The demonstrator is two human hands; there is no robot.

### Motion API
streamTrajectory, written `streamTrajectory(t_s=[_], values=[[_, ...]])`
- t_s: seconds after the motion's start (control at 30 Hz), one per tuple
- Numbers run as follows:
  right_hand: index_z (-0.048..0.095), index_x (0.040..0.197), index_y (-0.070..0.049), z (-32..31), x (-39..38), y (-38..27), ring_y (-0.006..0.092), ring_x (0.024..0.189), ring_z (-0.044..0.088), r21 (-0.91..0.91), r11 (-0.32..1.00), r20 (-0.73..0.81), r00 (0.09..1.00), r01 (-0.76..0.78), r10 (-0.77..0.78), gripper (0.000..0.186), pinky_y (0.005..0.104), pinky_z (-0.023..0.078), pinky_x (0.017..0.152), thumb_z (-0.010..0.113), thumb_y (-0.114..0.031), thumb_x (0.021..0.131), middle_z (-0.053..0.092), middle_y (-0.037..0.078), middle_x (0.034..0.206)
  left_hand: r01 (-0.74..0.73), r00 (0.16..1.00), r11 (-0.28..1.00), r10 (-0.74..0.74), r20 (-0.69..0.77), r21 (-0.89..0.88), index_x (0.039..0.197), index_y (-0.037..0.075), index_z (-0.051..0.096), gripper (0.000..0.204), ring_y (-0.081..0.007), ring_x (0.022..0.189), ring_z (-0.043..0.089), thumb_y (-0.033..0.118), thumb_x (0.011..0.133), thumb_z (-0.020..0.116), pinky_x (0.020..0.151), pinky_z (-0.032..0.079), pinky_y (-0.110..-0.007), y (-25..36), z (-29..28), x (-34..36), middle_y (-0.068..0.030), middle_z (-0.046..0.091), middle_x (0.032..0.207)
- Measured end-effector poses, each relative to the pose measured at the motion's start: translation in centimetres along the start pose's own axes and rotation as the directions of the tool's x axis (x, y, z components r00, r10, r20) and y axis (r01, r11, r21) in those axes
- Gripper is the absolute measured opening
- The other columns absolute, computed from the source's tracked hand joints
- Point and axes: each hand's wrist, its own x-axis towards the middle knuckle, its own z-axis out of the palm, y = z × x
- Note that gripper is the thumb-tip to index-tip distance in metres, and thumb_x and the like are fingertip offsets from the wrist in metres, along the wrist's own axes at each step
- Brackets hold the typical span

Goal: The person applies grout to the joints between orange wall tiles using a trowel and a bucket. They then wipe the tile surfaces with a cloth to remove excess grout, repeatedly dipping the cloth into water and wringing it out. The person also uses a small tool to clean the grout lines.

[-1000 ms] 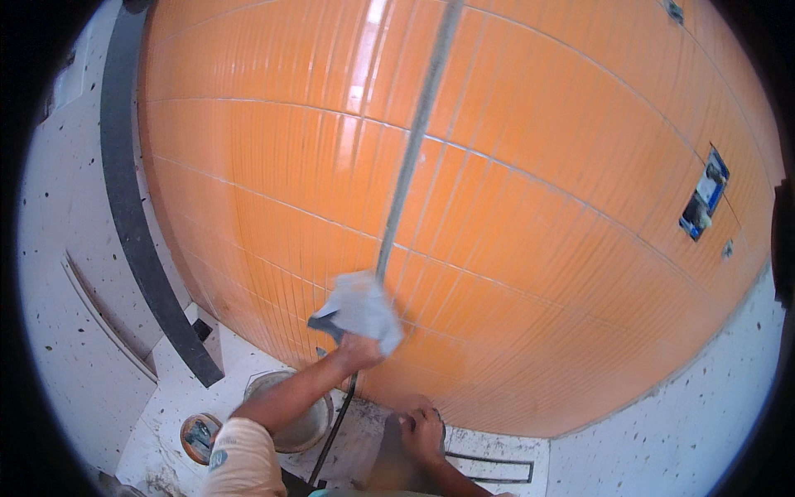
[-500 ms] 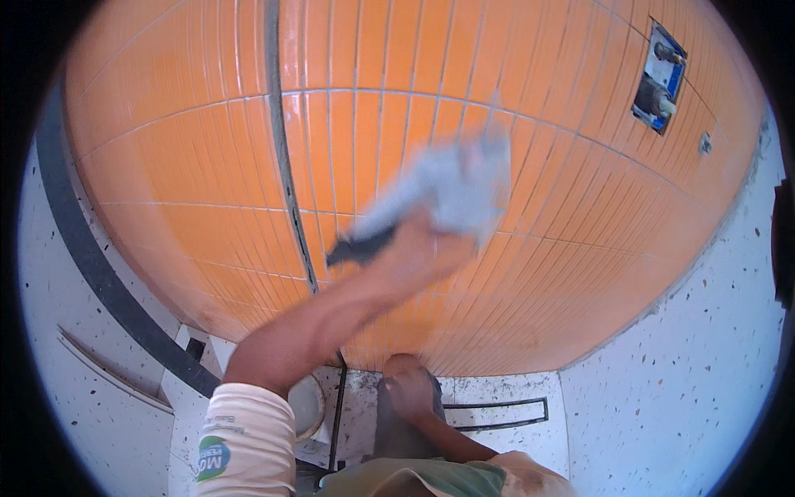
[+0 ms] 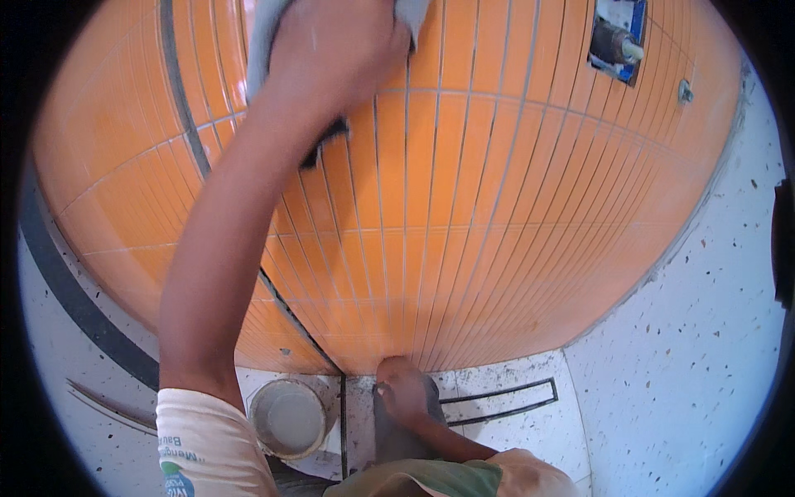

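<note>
Your left hand (image 3: 335,62) is raised high against the orange tiled wall (image 3: 513,248), pressing a pale grey cloth (image 3: 269,37) to the tiles near the upper edge of the view; the fingers are curled shut over the cloth, which bunches out on both sides of the hand. A dark sponge-like piece (image 3: 327,145) shows under the wrist. The forearm runs straight up from the lower left, elbow extended, sleeve at the shoulder. Your right hand cannot be found in this view, so its state is unknown. Below, a bare foot (image 3: 402,389) stands on the speckled floor (image 3: 687,356) at the wall's base, just beside a round bucket (image 3: 286,418). Risks, as a judgement: at full reach the cloth may slip from the grip, the stretched stance may tip the bucket, and a wet floor may cause a slide. A fitting (image 3: 617,37) protrudes at upper right, well apart.
</note>
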Motion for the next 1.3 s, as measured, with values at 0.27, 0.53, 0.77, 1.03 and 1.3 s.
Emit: streamTrajectory(t_s=[0.27, 0.53, 0.77, 1.03, 1.3], values=[[0.069, 0.101, -0.005, 0.0, -0.4, 0.0, 0.0369, 0.1, 0.061, 0.069, 0.997, -0.026, 0.999, -0.036, 0.038, 0.027, 0.0483, 0.049, 0.082, 0.074, -0.02, 0.078, 0.059, 0.015, 0.115, -0.356, 0.914, 0.914, 0.384, 0.131, -0.194, 0.144, 0.001, 0.043, 0.063, -0.0337, 0.143, 0.035, 0.02, 0.087, 0.061, 0.108, 0.039, -0.048, 2.8, 4.8, -15.0, -0.0167, 0.027, 0.159], [0.069, 0.103, -0.006, -0.3, -0.4, 0.0, 0.0364, 0.104, 0.061, 0.097, 0.994, -0.006, 0.998, -0.055, 0.056, 0.029, 0.0483, 0.048, 0.084, 0.074, -0.021, 0.079, 0.059, 0.015, 0.117, -0.131, 0.981, 0.99, 0.136, -0.136, 0.044, 0.149, -0.007, 0.026, 0.067, -0.0379, 0.146, 0.026, 0.03, 0.098, 0.05, 0.119, 0.028, -0.043, 4.0, 0.9, 2.8, -0.0246, 0.019, 0.16], [0.069, 0.103, -0.005, -1.6, -0.6, -0.4, 0.0357, 0.105, 0.061, 0.077, 0.992, 0.016, 0.995, -0.097, 0.096, 0.028, 0.0496, 0.048, 0.085, 0.073, -0.02, 0.081, 0.059, 0.015, 0.119, -0.215, 0.902, 0.779, 0.39, 0.187, -0.589, 0.146, -0.004, 0.037, 0.071, -0.0321, 0.146, 0.03, -0.006, 0.078, 0.054, 0.118, 0.031, -0.039, 9.8, 7.4, -18.4, -0.017, 0.03, 0.158], [0.069, 0.102, -0.004, -0.3, 0.0, 0.7, 0.0357, 0.103, 0.062, 0.166, 0.98, 0.033, 0.994, -0.111, 0.107, 0.027, 0.0482, 0.05, 0.083, 0.074, -0.019, 0.08, 0.062, 0.016, 0.115, -0.151, 0.956, 0.753, 0.276, 0.099, -0.641, 0.144, -0.003, 0.041, 0.071, -0.033, 0.143, 0.036, -0.009, 0.074, 0.051, 0.117, 0.032, -0.041, 6.8, 7.3, -17.4, -0.0207, 0.038, 0.153], [0.069, 0.105, -0.004, 0.3, -0.9, 0.3, 0.0382, 0.106, 0.06, 0.063, 0.995, -0.007, 0.997, -0.082, 0.083, 0.028, 0.0485, 0.047, 0.086, 0.073, -0.017, 0.08, 0.059, 0.016, 0.118, 0.134, 0.941, 0.859, 0.046, 0.335, -0.494, 0.124, 0.005, 0.059, 0.044, -0.0335, 0.12, 0.055, 0.012, 0.081, 0.062, 0.101, 0.046, -0.041, 8.4, 7.5, -18.1, -0.0194, 0.058, 0.129]])
